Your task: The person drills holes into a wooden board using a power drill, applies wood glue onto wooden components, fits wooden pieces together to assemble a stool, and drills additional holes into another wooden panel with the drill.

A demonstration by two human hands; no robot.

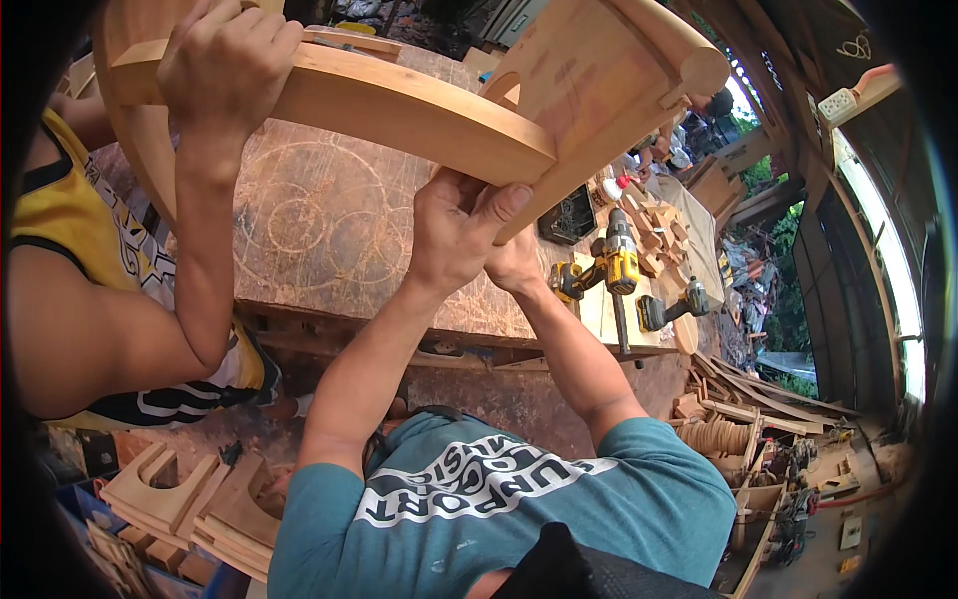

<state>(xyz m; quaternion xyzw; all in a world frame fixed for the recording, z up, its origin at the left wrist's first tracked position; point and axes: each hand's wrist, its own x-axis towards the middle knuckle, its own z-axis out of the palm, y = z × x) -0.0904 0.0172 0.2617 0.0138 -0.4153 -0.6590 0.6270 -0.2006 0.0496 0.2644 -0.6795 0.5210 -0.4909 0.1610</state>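
A pale wooden furniture frame stands raised over the workbench, its curved rail meeting a broad side panel at the right. My left hand is closed at this joint, thumb against the panel's edge and fingers curled beneath the rail's end. Just behind it, my right hand grips the panel's lower corner; most of its fingers are hidden by the wood and my left hand. At the left, another person's hand is wrapped over the rail's other end.
Beyond my right hand, a yellow-black drill, a second drill, a black tray and several wood blocks lie on the scratched workbench. The co-worker in yellow stands close at left. Cut wooden pieces are stacked lower left.
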